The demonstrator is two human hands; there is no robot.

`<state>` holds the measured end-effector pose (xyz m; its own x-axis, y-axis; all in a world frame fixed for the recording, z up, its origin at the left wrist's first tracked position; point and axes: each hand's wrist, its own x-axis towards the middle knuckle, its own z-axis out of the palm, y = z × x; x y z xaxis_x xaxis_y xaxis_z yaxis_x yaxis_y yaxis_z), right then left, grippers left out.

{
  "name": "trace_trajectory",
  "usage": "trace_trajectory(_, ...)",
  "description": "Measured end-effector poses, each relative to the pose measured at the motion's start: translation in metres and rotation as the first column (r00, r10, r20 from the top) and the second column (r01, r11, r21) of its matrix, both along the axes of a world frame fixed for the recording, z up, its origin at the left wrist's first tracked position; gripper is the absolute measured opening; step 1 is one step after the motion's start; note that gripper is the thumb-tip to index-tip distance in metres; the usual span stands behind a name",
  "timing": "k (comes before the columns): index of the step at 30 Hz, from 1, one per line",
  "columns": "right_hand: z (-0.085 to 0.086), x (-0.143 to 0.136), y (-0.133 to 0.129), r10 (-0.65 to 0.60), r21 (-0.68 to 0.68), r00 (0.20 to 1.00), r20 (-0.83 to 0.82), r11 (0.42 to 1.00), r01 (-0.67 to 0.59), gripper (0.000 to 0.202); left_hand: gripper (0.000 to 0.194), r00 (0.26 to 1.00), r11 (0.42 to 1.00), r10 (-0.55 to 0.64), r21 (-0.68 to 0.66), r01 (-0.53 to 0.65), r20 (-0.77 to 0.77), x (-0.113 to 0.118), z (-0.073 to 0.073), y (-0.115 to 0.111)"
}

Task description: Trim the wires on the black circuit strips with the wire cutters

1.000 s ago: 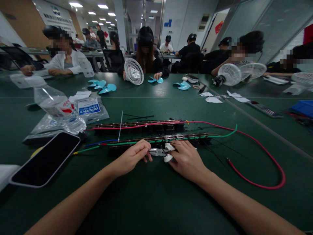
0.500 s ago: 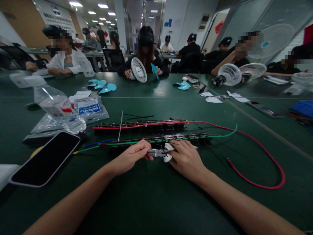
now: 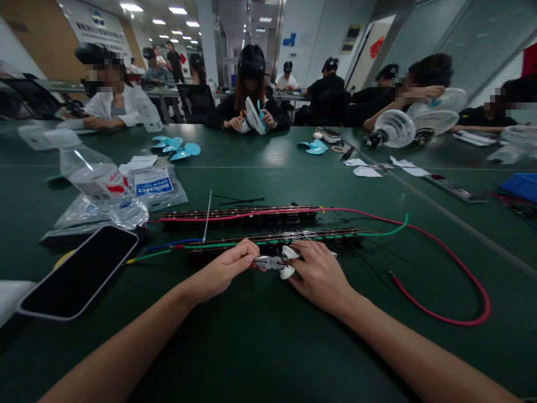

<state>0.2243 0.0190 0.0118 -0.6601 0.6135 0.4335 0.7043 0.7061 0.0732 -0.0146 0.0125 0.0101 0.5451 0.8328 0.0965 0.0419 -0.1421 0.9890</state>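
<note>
Diagonally in from the right, my right hand is closed around the white-handled pliers, whose metal jaws point left. My left hand is closed in a pinch right at the jaw tips; what it pinches is hidden by the fingers. Both hands are at the near side of a long black strip with metal rods on top. A green wire runs along this strip. A pale cable tie sticks up near its left end. Behind lies a second black strip with a red cable along it.
To the left are a smartphone, a tilted plastic bottle and a clear bag. Black cable ties lie behind the strips. Across the table are blue fan blades and people handling white fans.
My hands and the pliers stay almost where they were. Across the table, a person has brought a blue blade up to a fan's white grille. At right, another person's round fan cover has dropped lower.
</note>
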Motion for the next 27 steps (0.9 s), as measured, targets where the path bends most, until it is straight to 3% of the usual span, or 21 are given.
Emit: trace_trajectory(27,0.0007,-0.0020,-0.0037,-0.035,-0.033,0.999,-0.006,0.999,0.035,0.016,0.014,0.987,0.991,0.064,-0.123,-0.046,0.150,0.0030,-0.0068,-0.0003)
